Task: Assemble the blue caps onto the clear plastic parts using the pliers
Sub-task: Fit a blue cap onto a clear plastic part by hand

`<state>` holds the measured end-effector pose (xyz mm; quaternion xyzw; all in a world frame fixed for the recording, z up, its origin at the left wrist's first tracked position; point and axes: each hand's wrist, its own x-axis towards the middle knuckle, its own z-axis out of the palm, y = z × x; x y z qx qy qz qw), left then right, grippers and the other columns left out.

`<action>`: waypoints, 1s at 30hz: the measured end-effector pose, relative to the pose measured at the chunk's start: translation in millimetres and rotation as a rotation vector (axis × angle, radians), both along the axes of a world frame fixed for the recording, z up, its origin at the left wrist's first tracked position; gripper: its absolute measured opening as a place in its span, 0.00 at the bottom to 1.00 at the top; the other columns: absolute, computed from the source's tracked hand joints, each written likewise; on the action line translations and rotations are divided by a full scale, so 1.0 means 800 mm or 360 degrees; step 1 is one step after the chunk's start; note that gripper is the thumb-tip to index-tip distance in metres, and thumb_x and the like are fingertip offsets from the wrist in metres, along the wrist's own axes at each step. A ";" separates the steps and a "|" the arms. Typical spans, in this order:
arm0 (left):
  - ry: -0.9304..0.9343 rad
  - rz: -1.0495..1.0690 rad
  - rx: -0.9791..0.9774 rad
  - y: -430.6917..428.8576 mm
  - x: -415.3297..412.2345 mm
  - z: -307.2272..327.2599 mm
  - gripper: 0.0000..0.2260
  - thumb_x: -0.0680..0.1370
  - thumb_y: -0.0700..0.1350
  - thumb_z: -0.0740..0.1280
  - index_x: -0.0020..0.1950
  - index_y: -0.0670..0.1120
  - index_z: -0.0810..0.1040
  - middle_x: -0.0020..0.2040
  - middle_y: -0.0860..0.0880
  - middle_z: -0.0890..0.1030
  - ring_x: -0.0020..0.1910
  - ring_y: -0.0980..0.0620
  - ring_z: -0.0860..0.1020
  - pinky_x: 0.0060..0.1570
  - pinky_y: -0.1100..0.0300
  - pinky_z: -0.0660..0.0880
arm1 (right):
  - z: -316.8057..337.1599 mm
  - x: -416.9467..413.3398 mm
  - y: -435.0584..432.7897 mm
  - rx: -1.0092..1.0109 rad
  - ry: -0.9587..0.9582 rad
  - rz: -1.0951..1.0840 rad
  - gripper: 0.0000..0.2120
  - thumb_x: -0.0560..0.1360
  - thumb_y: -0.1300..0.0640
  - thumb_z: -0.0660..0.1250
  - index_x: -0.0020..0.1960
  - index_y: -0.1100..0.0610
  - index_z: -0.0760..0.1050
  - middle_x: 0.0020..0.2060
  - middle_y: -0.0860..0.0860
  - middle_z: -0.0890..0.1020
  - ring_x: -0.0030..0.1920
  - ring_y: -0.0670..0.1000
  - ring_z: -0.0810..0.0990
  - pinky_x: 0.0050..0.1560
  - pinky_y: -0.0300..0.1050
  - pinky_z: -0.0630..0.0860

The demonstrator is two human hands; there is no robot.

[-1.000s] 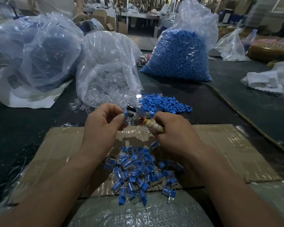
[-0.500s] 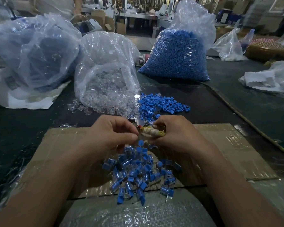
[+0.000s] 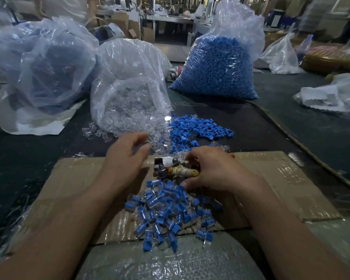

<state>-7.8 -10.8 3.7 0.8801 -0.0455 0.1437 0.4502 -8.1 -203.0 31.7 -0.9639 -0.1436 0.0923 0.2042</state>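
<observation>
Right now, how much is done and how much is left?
Done: a pile of capped parts lies on the cardboard. In hand: the right hand grips the pliers, and the left hand hovers empty by the clear parts. Left: the loose caps, clear parts spilling from the clear bag, and a full blue bag behind. Most of the job looks undone.

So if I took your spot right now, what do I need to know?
Hands: the left hand is open and empty, reaching toward the clear parts. The right hand grips the pliers.
Things: loose caps lie past the cardboard, with more in the far bag.
Done: a pile of capped parts on the cardboard.
Left: take a clear part and a cap, press them together, and repeat. Plenty remain.
</observation>
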 end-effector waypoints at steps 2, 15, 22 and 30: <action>0.0007 -0.0131 0.0109 0.000 0.006 -0.004 0.17 0.80 0.49 0.58 0.69 0.51 0.68 0.58 0.57 0.69 0.57 0.61 0.66 0.52 0.67 0.62 | 0.000 0.000 0.000 -0.0008 0.0002 0.0018 0.26 0.61 0.43 0.75 0.55 0.48 0.71 0.38 0.38 0.67 0.40 0.40 0.67 0.38 0.38 0.64; 0.0325 -0.0302 0.0396 0.000 0.024 -0.020 0.34 0.72 0.67 0.42 0.71 0.54 0.65 0.75 0.52 0.60 0.72 0.53 0.57 0.71 0.53 0.53 | 0.004 -0.006 0.004 0.0163 0.0068 -0.0002 0.31 0.63 0.36 0.71 0.61 0.51 0.72 0.56 0.47 0.77 0.53 0.47 0.75 0.56 0.45 0.73; 0.0119 -0.0207 0.0389 0.002 0.023 -0.018 0.15 0.81 0.47 0.56 0.63 0.46 0.75 0.55 0.53 0.71 0.52 0.60 0.66 0.45 0.71 0.57 | 0.007 -0.005 -0.002 0.0188 0.0083 0.0029 0.29 0.64 0.36 0.69 0.60 0.49 0.73 0.54 0.45 0.77 0.51 0.45 0.74 0.52 0.40 0.72; 0.0218 -0.0259 0.0544 0.002 0.027 -0.020 0.23 0.77 0.33 0.56 0.70 0.50 0.68 0.72 0.50 0.64 0.71 0.53 0.60 0.68 0.61 0.53 | 0.005 -0.003 -0.005 0.0251 0.0095 0.0035 0.28 0.65 0.36 0.68 0.60 0.49 0.73 0.52 0.45 0.78 0.50 0.44 0.75 0.49 0.38 0.72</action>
